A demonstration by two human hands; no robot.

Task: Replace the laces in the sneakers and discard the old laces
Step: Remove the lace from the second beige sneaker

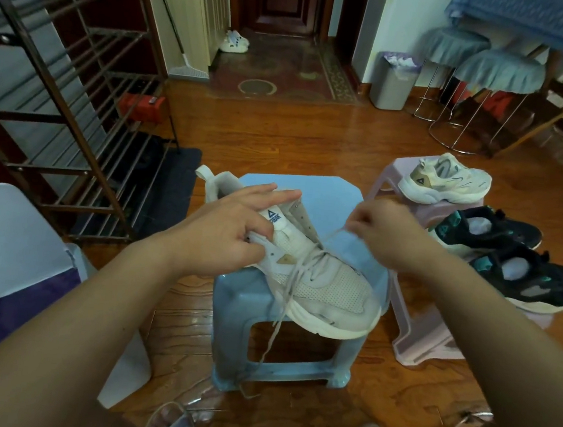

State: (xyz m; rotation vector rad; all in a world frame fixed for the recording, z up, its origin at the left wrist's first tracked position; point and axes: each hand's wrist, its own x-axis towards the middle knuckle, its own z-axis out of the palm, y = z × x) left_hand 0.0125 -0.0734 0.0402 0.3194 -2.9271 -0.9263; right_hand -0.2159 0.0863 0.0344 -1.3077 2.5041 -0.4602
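Observation:
A white sneaker (328, 286) lies on the blue plastic stool (296, 369), toe towards the lower right. My left hand (234, 222) holds its collar and tongue, fingers spread over the opening. My right hand (381, 233) pinches one end of the old grey lace (281, 313) and holds it up above the shoe. The lace is still threaded through the lower eyelets, and its other end hangs down over the stool's front to the floor. The matching white sneaker (444, 184) rests on a pink stool (415, 343).
A pair of black sneakers (509, 259) lies on the pink stool. A grey bin (392, 83) stands by the far wall, next to two round stools (492, 78). A metal shoe rack (68, 96) fills the left. A white bin with a purple bag (19, 277) is near left.

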